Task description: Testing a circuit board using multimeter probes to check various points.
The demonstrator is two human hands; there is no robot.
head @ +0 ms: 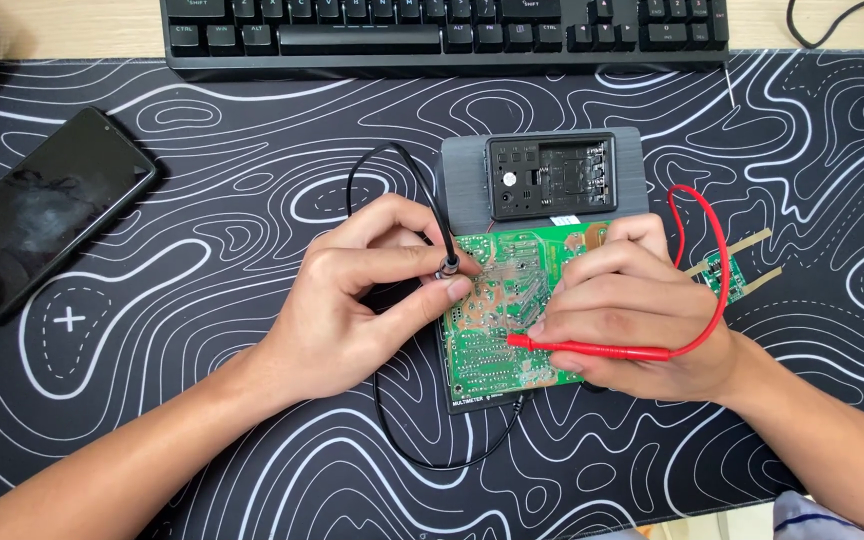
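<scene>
Left hand (352, 300) fingers pinch the black probe (448, 262) and right hand (632, 315) fingers clamp the red probe (592, 348), both tips on the green circuit board (497, 330) lying on the patterned mat (202, 200) below a keyboard (442, 35).

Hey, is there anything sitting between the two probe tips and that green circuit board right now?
Nothing visible. The left hand holds the black probe at the green circuit board near its upper left edge, and the right hand lays the red probe with its tip on the board's lower middle. No object blocks either tip.
</scene>
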